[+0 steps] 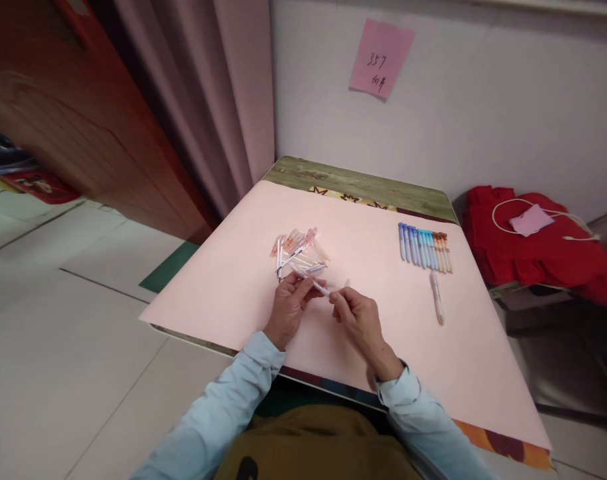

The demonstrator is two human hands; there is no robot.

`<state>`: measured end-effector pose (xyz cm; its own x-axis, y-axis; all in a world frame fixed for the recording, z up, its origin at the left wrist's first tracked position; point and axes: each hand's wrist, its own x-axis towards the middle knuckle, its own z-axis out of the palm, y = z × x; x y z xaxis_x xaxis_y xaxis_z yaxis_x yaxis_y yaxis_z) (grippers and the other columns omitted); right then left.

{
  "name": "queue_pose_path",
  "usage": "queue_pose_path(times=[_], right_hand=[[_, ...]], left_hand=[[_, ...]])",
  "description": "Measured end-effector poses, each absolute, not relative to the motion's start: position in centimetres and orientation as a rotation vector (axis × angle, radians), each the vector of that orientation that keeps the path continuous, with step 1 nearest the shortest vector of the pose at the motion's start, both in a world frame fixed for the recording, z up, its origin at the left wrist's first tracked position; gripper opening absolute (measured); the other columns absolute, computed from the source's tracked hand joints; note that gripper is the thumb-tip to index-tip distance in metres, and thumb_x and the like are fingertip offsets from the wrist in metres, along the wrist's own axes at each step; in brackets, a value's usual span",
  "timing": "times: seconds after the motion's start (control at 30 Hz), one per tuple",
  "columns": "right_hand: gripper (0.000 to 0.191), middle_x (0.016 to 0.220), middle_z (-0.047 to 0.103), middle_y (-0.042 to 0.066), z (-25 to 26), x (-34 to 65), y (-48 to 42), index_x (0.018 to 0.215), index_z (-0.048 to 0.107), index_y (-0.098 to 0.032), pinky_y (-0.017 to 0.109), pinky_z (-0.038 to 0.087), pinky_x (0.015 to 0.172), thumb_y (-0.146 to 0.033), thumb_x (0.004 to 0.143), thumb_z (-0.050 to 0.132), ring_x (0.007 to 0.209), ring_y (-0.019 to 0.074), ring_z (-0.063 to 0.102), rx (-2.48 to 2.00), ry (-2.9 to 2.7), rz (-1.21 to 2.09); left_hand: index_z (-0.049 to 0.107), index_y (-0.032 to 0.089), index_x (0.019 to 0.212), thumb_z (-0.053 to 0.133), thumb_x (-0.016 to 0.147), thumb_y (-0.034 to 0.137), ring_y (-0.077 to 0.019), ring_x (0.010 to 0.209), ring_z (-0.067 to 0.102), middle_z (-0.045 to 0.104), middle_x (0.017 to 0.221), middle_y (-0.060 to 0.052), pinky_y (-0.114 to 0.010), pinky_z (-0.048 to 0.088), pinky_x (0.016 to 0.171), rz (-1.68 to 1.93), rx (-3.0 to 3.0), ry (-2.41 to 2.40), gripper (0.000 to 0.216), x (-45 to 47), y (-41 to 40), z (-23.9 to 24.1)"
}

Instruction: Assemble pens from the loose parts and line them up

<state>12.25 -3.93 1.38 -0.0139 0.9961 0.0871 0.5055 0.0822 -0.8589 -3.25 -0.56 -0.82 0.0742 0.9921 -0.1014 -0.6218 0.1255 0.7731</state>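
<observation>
Between my two hands is a slim, pale pen (321, 288), slanting down to the right. My left hand (289, 308) is closed round its upper left part. The fingers of my right hand (359, 321) pinch its lower right end. Just beyond my left hand lies a loose pile of pen parts (298, 248), with white refills and clear pinkish barrels crossing one another. A small pale piece (348, 283) shows just behind my right hand, partly covered by it.
To the right, several pens (426, 248) with blue, light blue and brown tops lie in a neat row. One pale pen (436, 299) lies below them. Pink paper covers the table (223, 287). Red cloth (498, 247) with a white cord lies beyond its right edge.
</observation>
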Motion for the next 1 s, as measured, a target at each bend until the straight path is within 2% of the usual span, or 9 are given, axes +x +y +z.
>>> queue_pose_path(times=[0.07,0.13,0.2,0.3,0.47,0.6,0.73,0.8,1.0], right_hand=[[0.035,0.061,0.065,-0.002,1.4,12.2,-4.0,0.085,0.068,-0.021,0.021,0.043,0.057,-0.049,0.095,0.049,0.054,0.0115,0.059,-1.52,-1.638,0.821],[0.032,0.067,0.067,-0.002,1.4,12.1,-4.0,0.093,0.069,-0.022,0.021,0.043,0.058,-0.051,0.088,0.06,0.057,0.0118,0.059,-1.537,-1.635,0.724],[0.032,0.069,0.067,-0.001,1.5,12.0,-4.0,0.092,0.07,-0.021,0.022,0.043,0.058,-0.052,0.081,0.068,0.058,0.0117,0.057,-1.554,-1.628,0.635],[0.031,0.062,0.063,-0.002,1.4,12.0,-4.1,0.08,0.069,-0.021,0.022,0.041,0.056,-0.05,0.086,0.063,0.055,0.0108,0.053,-1.559,-1.642,0.662],[0.031,0.064,0.066,-0.002,1.5,12.3,-4.0,0.081,0.071,-0.021,0.022,0.04,0.054,-0.049,0.089,0.06,0.054,0.0112,0.056,-1.546,-1.658,0.783],[0.022,0.084,0.072,0.002,2.1,12.0,-4.1,0.091,0.073,-0.024,0.023,0.043,0.064,-0.043,0.088,0.063,0.071,0.0142,0.063,-1.576,-1.769,0.493],[0.017,0.075,0.07,0.0,2.8,12.9,-4.6,0.08,0.07,-0.023,0.023,0.04,0.062,-0.036,0.087,0.063,0.069,0.0135,0.062,-1.614,-1.839,0.356],[0.015,0.075,0.07,0.0,3.0,14.6,-5.0,0.082,0.07,-0.022,0.022,0.04,0.061,-0.035,0.086,0.063,0.067,0.0126,0.062,-1.674,-1.768,0.332],[0.025,0.076,0.072,0.002,2.7,23.3,-6.1,0.084,0.073,-0.023,0.027,0.039,0.062,-0.045,0.084,0.061,0.069,0.0191,0.064,-2.202,-1.38,0.076]], left_hand=[[0.065,0.016,0.089,0.075,0.079,0.027,-0.0162,0.083,0.07,0.073,0.084,-0.003,-0.03,0.057,0.078,1.343,0.637,0.74,0.018,-3.2,-0.6,-0.8],[0.064,0.016,0.09,0.075,0.079,0.027,-0.0169,0.083,0.071,0.073,0.085,-0.003,-0.031,0.057,0.079,1.34,0.638,0.749,0.019,-3.2,-0.6,-0.8],[0.064,0.016,0.09,0.075,0.079,0.028,-0.0176,0.082,0.071,0.073,0.085,-0.004,-0.032,0.057,0.078,1.331,0.653,0.755,0.02,-3.2,-0.6,-0.7],[0.064,0.015,0.09,0.075,0.079,0.03,-0.0184,0.082,0.071,0.073,0.085,-0.005,-0.034,0.057,0.079,1.307,0.692,0.749,0.022,-3.2,-0.7,-0.5],[0.064,0.015,0.09,0.074,0.08,0.032,-0.0187,0.08,0.071,0.074,0.086,-0.007,-0.032,0.056,0.078,1.284,0.747,0.791,0.022,-3.3,-0.8,-0.2],[0.065,0.015,0.09,0.074,0.08,0.032,-0.0192,0.08,0.071,0.075,0.088,-0.007,-0.033,0.057,0.077,1.287,0.851,0.856,0.022,-3.3,-0.9,-0.2],[0.066,0.015,0.093,0.074,0.079,0.034,-0.019,0.077,0.071,0.075,0.091,-0.008,-0.034,0.057,0.077,1.212,0.964,0.893,0.026,-3.2,-1.1,-0.2],[0.065,0.015,0.097,0.072,0.081,0.036,-0.0187,0.078,0.071,0.075,0.093,-0.009,-0.034,0.057,0.079,1.186,0.991,0.902,0.028,-3.1,-1.2,-0.2],[0.065,0.015,0.094,0.065,0.085,0.044,-0.0184,0.073,0.07,0.074,0.085,-0.009,-0.034,0.057,0.073,1.188,1.022,0.984,0.03,-2.8,-1.1,-0.3]])
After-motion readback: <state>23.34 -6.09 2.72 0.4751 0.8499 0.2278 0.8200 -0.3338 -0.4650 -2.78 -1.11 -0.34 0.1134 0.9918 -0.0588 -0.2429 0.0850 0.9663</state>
